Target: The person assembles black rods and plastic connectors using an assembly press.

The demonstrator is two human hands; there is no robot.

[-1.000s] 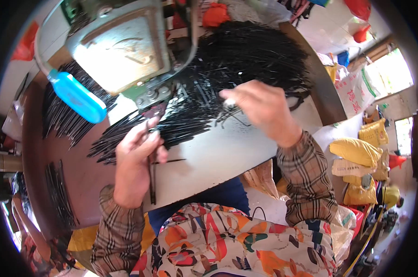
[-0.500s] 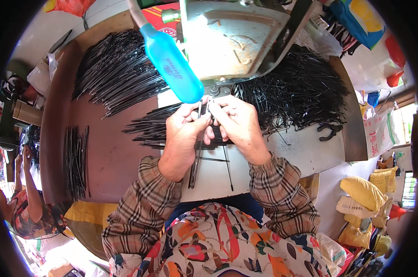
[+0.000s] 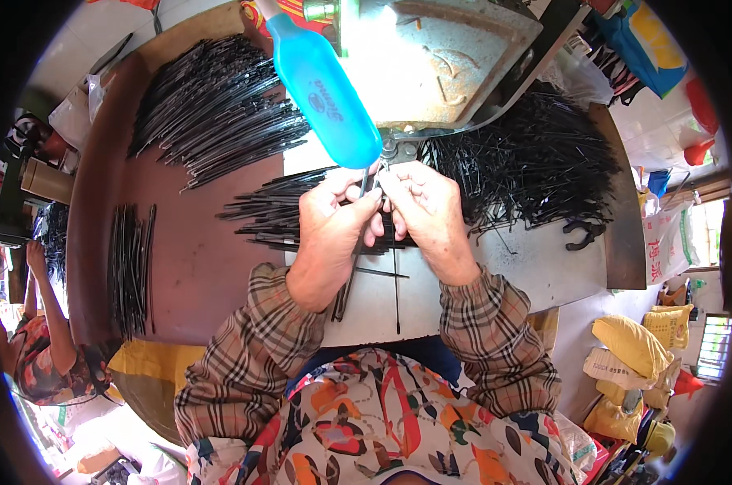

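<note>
In the head view, slim black rods (image 3: 344,295) are pinched between the thumb and fingers of the left hand (image 3: 331,230), above the counter (image 3: 196,250), their lower ends slanting past the wrist. The right hand (image 3: 429,214) is curled just beside it, thumb and fingertips drawn together; what is gripped there cannot be told. Both are placed below a blue paddle-shaped piece (image 3: 325,93). A dark heap of rods (image 3: 535,153) is piled rightward.
</note>
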